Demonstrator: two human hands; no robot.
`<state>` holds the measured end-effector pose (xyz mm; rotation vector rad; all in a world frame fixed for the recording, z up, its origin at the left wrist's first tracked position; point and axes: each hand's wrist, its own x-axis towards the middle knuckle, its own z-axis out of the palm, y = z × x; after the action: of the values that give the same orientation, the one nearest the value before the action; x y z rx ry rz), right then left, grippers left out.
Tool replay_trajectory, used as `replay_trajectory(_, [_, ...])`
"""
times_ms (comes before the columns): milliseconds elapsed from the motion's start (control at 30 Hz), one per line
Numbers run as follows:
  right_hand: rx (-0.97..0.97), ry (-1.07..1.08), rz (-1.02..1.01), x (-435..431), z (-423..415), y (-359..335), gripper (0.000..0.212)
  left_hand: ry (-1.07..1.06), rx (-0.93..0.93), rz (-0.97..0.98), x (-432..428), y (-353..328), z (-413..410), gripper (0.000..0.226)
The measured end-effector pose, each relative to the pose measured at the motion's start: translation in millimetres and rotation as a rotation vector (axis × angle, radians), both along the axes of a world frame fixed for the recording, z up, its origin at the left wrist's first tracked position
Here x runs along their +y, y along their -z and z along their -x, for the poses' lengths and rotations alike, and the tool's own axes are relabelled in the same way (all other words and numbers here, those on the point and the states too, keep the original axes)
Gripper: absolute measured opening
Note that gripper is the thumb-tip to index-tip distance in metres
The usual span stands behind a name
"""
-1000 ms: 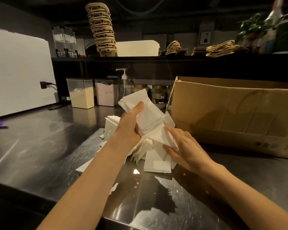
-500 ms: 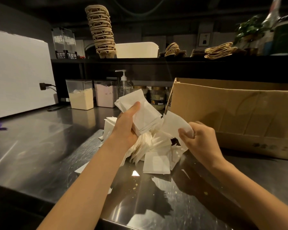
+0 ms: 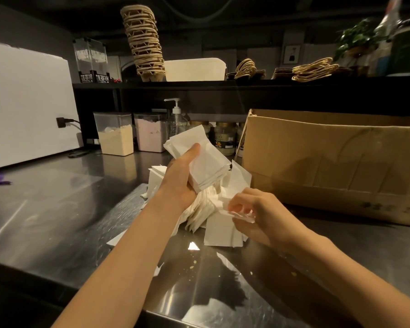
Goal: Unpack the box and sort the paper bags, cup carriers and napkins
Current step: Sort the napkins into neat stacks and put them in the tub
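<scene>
The left hand (image 3: 181, 178) grips a napkin stack (image 3: 206, 162) raised above the steel counter (image 3: 57, 209), with the thumb pressed flat across the top sheet and the fingers curled underneath. The stack's long axis tilts from upper left, away from the person, down to lower right. The napkins are thin, soft white paper squares with slightly fanned edges. Below it a loose napkin pile (image 3: 220, 230) lies splayed on the counter, just left of the brown corrugated cardboard box (image 3: 329, 166). Half a second ago the right hand (image 3: 258, 216) was lifted beside the stack; now it is down at the pile's near edge, its curled fingertips pinching a single napkin (image 3: 243, 215), which is blurred. The left-hand stack remains raised.
</scene>
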<state>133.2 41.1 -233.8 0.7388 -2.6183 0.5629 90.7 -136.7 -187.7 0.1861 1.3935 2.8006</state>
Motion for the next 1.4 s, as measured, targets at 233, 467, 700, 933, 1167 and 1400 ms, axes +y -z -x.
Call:
replay_trajectory(233, [-0.237, -0.068, -0.143, 5, -5, -8, 0.051, 0.009, 0.004, -0.002, 0, -1, -1, 0.007])
replay_trajectory(467, [-0.139, -0.044, -0.243, 3, -2, -5, 0.06, 0.014, 0.002, -0.002, -1, 1, 2, 0.009])
replay_trajectory(700, [-0.133, -0.044, -0.248, 2, -1, -4, 0.065, 0.007, -0.007, 0.005, 0, 2, 3, 0.012])
replay_trajectory(933, [0.015, -0.002, -0.173, -10, -3, 3, 0.044, 0.012, -0.004, 0.023, 0, 2, 3, 0.013])
replay_trajectory(1167, [0.071, 0.012, -0.118, -10, 5, 15, 0.028, 0.016, 0.001, 0.017, 1, 1, 1, 0.009])
replay_trajectory(1400, [0.027, 0.035, 0.509, 0, -2, -5, 0.012, 0.02, -0.008, -0.015, 1, 0, 3, 0.008])
